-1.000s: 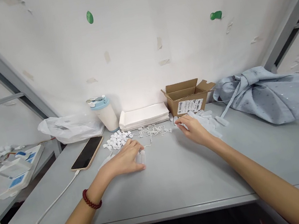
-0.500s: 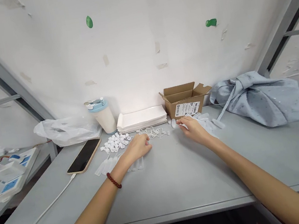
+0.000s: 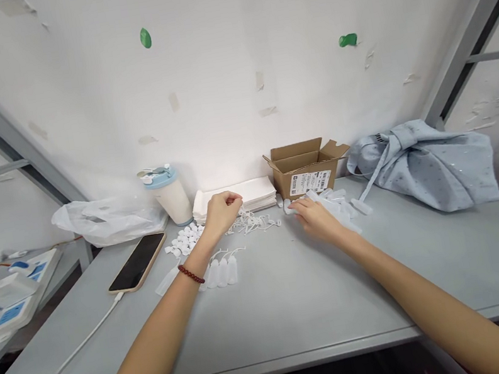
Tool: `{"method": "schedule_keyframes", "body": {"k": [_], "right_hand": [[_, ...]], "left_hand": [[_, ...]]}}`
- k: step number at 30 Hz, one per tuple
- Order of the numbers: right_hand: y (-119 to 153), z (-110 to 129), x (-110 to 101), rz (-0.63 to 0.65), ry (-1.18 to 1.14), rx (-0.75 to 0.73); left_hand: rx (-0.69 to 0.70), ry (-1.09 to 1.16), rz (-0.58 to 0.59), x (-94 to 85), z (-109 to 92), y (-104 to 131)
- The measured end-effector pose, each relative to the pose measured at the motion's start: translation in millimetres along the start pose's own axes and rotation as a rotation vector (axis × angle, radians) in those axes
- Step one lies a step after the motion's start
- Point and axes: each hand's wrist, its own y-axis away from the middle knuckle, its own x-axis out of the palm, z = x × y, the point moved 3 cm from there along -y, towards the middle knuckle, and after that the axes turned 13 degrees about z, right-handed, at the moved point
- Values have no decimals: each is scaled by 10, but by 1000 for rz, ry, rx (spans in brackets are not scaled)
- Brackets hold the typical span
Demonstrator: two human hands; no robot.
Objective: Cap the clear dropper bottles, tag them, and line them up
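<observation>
Above the pile of thin white strings (image 3: pixel 258 222) is my left hand (image 3: pixel 224 212), its fingertips pinched on what looks like a white string lifted from the pile. My right hand (image 3: pixel 314 217) rests at the left side of a heap of translucent plastic bottles (image 3: pixel 341 202), fingers bent over a small clear piece. Small white caps (image 3: pixel 185 240) lie behind my left wrist. Several translucent bottles with strings (image 3: pixel 223 272) stand out in a row below my left hand, partly covered by my forearm.
An open cardboard box (image 3: pixel 307 171) and a stack of white paper (image 3: pixel 255 193) stand by the wall. At the left are a cup (image 3: pixel 172 200), a plastic bag (image 3: pixel 106 220) and a charging phone (image 3: pixel 138 263). A blue-grey cloth bag (image 3: pixel 432 166) lies right.
My left hand has risen from the table beside the strings, uncovering more of the bottle row. My right hand has barely moved. The view has shifted slightly.
</observation>
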Motion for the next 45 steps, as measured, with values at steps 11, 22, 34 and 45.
{"method": "schedule_keyframes", "body": {"k": [11, 22, 34, 45], "right_hand": [[-53, 47, 192, 164, 256, 22], [-82, 39, 171, 144, 197, 56], [-75, 85, 153, 174, 208, 137], [-19, 173, 29, 6, 268, 128]], "left_hand": [[20, 60, -30, -57, 229, 86], [283, -194, -138, -123, 38, 380], [160, -100, -79, -56, 215, 493], [60, 112, 45, -82, 179, 555]]}}
